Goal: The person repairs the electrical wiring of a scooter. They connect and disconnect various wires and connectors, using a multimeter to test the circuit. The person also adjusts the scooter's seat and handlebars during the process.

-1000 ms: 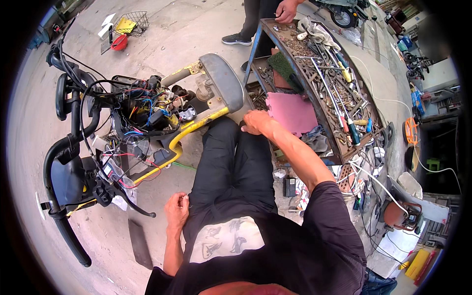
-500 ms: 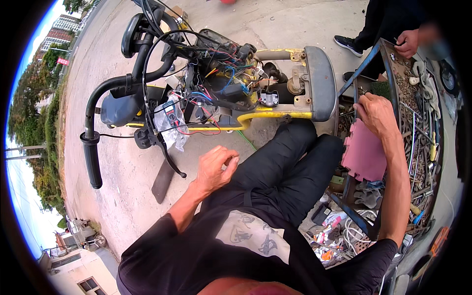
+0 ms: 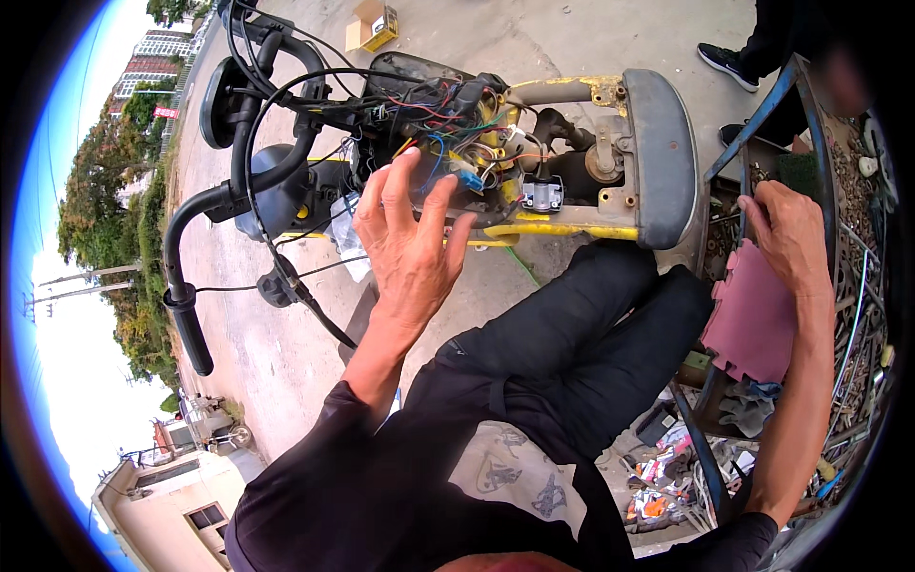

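My left hand (image 3: 405, 243) is raised with its fingers spread, holding nothing. It hovers in front of a stripped yellow electric scooter (image 3: 562, 229) and overlaps the tangle of coloured wires (image 3: 448, 119) in its middle; I cannot tell whether a fingertip touches one. A clear plastic bag (image 3: 345, 234) shows partly behind that hand. Over at the cart, my right hand (image 3: 789, 229) has bent fingers closed at the blue metal frame, just above a pink foam mat (image 3: 755, 310). What lies between its fingertips, if anything, is hidden.
The scooter's black handlebar (image 3: 214, 205) and grey seat (image 3: 664, 157) flank the wiring. Bolts and tools fill the metal cart (image 3: 710, 453) on the right. A cardboard box (image 3: 373, 26) lies on the ground beyond. Another person's shoe (image 3: 726, 67) stands near the cart.
My left hand has moved forward from above my lap to the wiring, and its curled fingers have spread. My right hand stays at the cart's frame. The whole view has shifted.
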### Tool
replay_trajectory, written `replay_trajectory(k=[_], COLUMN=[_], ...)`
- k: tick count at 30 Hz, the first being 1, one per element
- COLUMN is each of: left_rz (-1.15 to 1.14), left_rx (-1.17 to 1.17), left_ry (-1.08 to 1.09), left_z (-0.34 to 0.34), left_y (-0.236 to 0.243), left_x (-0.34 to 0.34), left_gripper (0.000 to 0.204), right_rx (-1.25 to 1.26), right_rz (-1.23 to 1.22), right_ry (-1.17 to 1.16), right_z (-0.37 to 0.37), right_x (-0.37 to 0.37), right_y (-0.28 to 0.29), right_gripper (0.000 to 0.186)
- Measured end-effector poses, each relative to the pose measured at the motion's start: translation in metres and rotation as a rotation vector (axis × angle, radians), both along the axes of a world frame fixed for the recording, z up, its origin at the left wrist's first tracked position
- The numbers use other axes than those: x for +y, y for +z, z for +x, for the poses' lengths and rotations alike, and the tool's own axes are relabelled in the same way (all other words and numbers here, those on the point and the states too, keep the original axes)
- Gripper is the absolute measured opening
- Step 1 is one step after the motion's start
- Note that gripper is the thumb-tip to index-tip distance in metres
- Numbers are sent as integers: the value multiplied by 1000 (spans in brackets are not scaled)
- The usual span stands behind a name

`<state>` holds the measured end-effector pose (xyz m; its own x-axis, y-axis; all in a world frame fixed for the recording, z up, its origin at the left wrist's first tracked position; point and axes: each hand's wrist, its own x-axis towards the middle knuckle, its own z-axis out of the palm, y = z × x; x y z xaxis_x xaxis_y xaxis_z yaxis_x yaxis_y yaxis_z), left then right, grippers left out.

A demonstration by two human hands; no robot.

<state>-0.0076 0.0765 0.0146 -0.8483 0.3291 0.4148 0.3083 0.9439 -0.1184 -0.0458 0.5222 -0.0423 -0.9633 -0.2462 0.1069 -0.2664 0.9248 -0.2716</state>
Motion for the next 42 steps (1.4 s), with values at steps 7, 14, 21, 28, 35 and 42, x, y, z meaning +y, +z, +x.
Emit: replay_trajectory(k=[7, 14, 21, 28, 35, 42], left_rz=[-122, -137, -149, -166, -199, -65], left_rx=[-14, 16, 24, 17, 68, 48], left_ry=[37, -15, -63, -118, -80, -101], left_z=[-30, -40, -41, -30, -23, -27], left_y=[-3, 1, -4, 3, 3, 5], left_x=[-6, -10, -17, -24, -32, -27], left_gripper=[40, 17, 16, 19, 24, 25], right_rx=[-80, -68, -75, -93, -72, -114], right_rz=[5, 44, 101, 102, 73, 140], right_ry=[-146, -126, -75, -64, -50, -79], right_z=[-1, -2, -13, -14, -17, -11], right_x=[1, 11, 28, 34, 27, 36], right_y=[3, -6, -28, -32, -36, -31], right_gripper=[35, 37, 44, 44, 43, 42])
